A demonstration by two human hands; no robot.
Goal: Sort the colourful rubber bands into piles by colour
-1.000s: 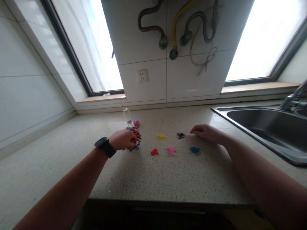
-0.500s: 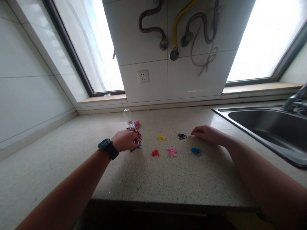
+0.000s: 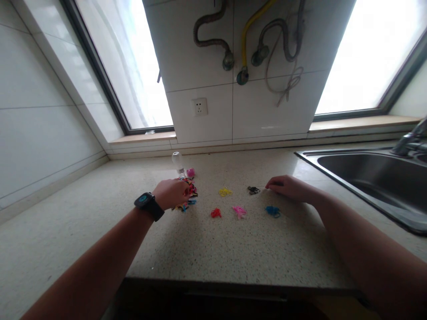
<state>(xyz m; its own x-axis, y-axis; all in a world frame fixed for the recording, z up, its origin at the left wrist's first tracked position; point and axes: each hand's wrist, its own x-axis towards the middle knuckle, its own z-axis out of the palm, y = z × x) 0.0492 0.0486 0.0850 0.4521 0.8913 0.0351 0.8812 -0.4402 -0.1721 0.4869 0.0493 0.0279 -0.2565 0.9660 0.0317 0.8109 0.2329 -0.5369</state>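
Observation:
My left hand (image 3: 171, 193), with a black watch on the wrist, rests on a mixed pile of small coloured rubber bands (image 3: 190, 195), its fingers curled into the pile. What the fingertips grip is hidden. My right hand (image 3: 289, 186) lies on the counter with fingers curled, its tips close to a small black cluster of bands (image 3: 253, 190). Between the hands lie sorted clusters: yellow (image 3: 224, 192), red (image 3: 215, 213), pink (image 3: 239, 211) and blue (image 3: 272, 211).
A small clear bottle (image 3: 178, 162) lies tipped beside its pink cap (image 3: 190, 172) behind the pile. A steel sink (image 3: 367, 178) with a tap sits at the right. A tiled wall with a socket (image 3: 199, 106) and hoses rises behind the speckled counter (image 3: 216, 249).
My left hand has shifted slightly back and up over the mixed pile. The right hand has stayed in place by the black cluster.

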